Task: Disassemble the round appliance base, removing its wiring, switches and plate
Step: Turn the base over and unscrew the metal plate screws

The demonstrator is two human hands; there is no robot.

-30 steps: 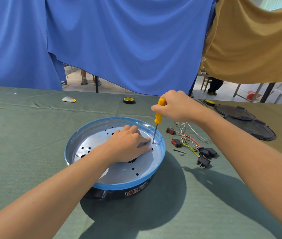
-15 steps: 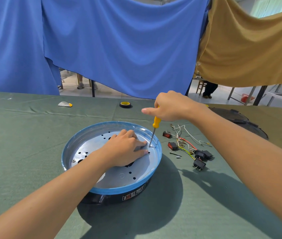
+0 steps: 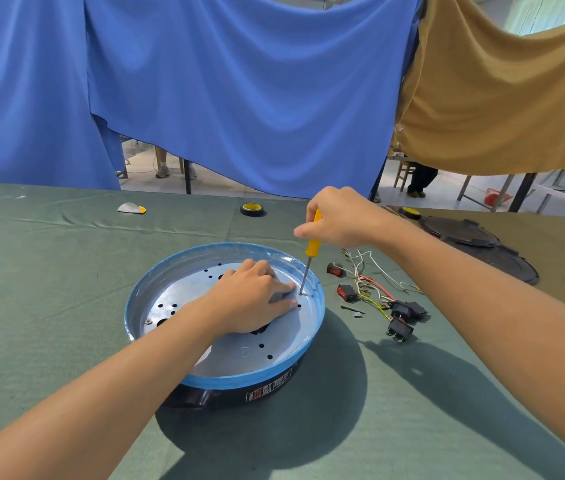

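The round appliance base (image 3: 156, 278) has a blue rim and black underside and sits on the green cloth in the middle. Inside lies a silver perforated plate (image 3: 246, 344). My left hand (image 3: 253, 299) rests flat on the plate, fingers stretched toward the right rim. My right hand (image 3: 340, 218) grips the yellow handle of a screwdriver (image 3: 310, 252), whose metal tip stands on the plate near the right rim, just beyond my left fingertips. To the right of the base lie the loose wiring (image 3: 369, 282), red switches (image 3: 345, 292) and black switches (image 3: 402, 317).
Two black round covers (image 3: 475, 244) lie at the far right. A yellow-and-black tape roll (image 3: 252, 209) and a small white-and-yellow piece (image 3: 131, 208) sit near the table's far edge. Blue and tan cloths hang behind. A small screw (image 3: 352, 308) lies by the switches.
My right hand has shifted its grip on the screwdriver handle, forefinger now pointing left, and the tool leans a little differently. My left hand stays on the plate.
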